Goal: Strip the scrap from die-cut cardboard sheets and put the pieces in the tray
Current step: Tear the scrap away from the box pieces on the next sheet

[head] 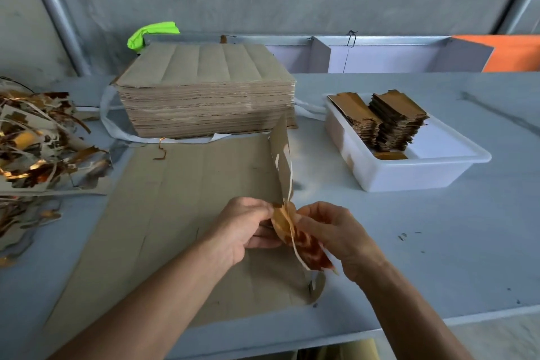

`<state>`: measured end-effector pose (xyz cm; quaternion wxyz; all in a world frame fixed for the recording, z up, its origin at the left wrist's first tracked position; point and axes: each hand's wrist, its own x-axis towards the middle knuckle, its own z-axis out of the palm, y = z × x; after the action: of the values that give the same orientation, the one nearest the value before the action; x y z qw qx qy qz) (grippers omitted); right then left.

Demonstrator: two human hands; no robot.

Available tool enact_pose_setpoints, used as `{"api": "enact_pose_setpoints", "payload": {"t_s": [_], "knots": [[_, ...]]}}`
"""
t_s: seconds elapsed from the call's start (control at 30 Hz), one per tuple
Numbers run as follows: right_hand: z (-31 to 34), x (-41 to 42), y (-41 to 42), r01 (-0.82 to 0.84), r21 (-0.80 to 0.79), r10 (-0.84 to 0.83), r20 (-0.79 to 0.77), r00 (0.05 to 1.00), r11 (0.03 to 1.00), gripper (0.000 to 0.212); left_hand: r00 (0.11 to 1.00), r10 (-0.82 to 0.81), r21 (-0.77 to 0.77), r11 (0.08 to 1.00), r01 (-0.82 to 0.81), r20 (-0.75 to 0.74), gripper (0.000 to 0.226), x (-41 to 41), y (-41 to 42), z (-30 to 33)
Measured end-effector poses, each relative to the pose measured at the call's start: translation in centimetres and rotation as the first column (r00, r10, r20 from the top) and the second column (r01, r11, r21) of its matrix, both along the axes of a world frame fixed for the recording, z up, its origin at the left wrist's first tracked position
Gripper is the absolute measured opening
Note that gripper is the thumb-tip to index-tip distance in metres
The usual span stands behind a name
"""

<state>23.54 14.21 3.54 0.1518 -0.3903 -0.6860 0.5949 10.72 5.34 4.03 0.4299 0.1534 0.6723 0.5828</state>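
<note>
Both hands meet over the near right corner of the sheet [181, 213], forearms reaching in from the bottom edge and converging. Left hand [242, 228] is turned palm toward the right, fingers curled and pinched on the lifted strip [282, 161] at its lower end. Right hand [330, 231] faces it, fingers bent and closed on a gold-faced piece [304, 240] between the two hands; thumb and fingertips press its right side.

That piece runs slantwise, upper end near the left fingers, lower end pointing down and right toward the table's [438, 242] front edge. A thin pale scrap edge follows its left side. The strip stands nearly upright from the pinch, long axis running away from the person, brown back showing.

The sheet lies flat, brown side up, long axis front to back. Behind it sits the stack [204, 96]. To the right, apart from the hands, the tray [423, 172] holds two piles of pieces. Scrap [43, 140] is heaped at the left.
</note>
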Motion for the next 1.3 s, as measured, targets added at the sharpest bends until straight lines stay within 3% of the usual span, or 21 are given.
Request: {"api": "enact_pose_setpoints", "payload": {"t_s": [0.13, 0.27, 0.37, 0.43, 0.53, 0.63, 0.73, 0.9, 1.03, 1.1, 1.17, 1.3], "knots": [[0.2, 0.0, -0.3, -0.017, -0.049, 0.016, -0.028, 0.999, 0.999, 0.032, 0.999, 0.038, 0.011, 0.999, -0.038, -0.030, 0.008, 0.2, 0.1, -0.6], [0.9, 0.2, -0.4, -0.092, 0.086, 0.088, 0.055, 0.995, 0.992, 0.059, 0.994, 0.036, 0.037, 0.999, -0.033, -0.100, 0.013, 0.6, 0.0, -1.0], [0.4, 0.2, 0.0, -0.107, 0.127, 0.096, 0.091, 0.991, 0.986, 0.024, 0.989, 0.020, 0.087, 0.996, -0.008, -0.143, 0.019, 1.2, 0.1, -0.8], [0.2, 0.3, 0.3, -0.085, 0.074, 0.078, 0.086, 0.993, 0.994, 0.006, 0.990, 0.008, 0.111, 0.994, 0.008, -0.140, 0.019, 1.4, 0.3, -0.7], [0.0, 0.7, 1.0, 0.020, -0.123, -0.028, -0.067, 0.997, 0.992, 0.011, 0.996, 0.001, 0.124, 0.992, 0.011, -0.091, 0.022, 1.7, 0.5, -0.5], [0.1, 1.1, 1.4, -0.006, -0.297, -0.064, -0.223, 0.973, 0.955, 0.029, 0.999, -0.022, 0.122, 0.992, 0.027, -0.048, 0.027, 2.0, 0.7, -0.4], [0.2, 1.3, 1.9, -0.049, -0.367, -0.050, -0.255, 0.966, 0.929, 0.028, 0.998, -0.054, 0.097, 0.994, 0.057, -0.032, 0.025, 2.1, 0.8, -0.3], [0.8, 1.4, 2.7, -0.151, -0.242, 0.114, -0.163, 0.980, 0.958, 0.020, 0.994, -0.108, 0.058, 0.993, 0.107, 0.014, 0.027, 2.0, 1.0, -0.4], [1.4, 0.7, 2.9, -0.125, -0.084, 0.122, -0.041, 0.992, 0.989, 0.014, 0.989, -0.132, -0.009, 0.991, 0.133, 0.065, 0.047, 1.5, 1.7, -0.6], [1.5, 0.4, 3.1, -0.147, 0.096, 0.139, 0.089, 0.986, 0.984, 0.018, 0.991, -0.131, -0.080, 0.988, 0.129, -0.020, 0.062, 1.2, 2.5, -0.3], [1.5, 0.0, 2.8, -0.250, 0.297, 0.192, 0.211, 0.958, 0.921, 0.020, 0.973, -0.097, -0.139, 0.988, 0.069, -0.209, 0.067, 0.7, 3.4, 0.3], [1.1, -0.6, 1.7, -0.384, 0.478, 0.255, 0.313, 0.915, 0.790, 0.024, 0.867, -0.114, -0.219, 0.976, 0.006, -0.484, 0.027, 0.0, 5.3, 0.8]]}}
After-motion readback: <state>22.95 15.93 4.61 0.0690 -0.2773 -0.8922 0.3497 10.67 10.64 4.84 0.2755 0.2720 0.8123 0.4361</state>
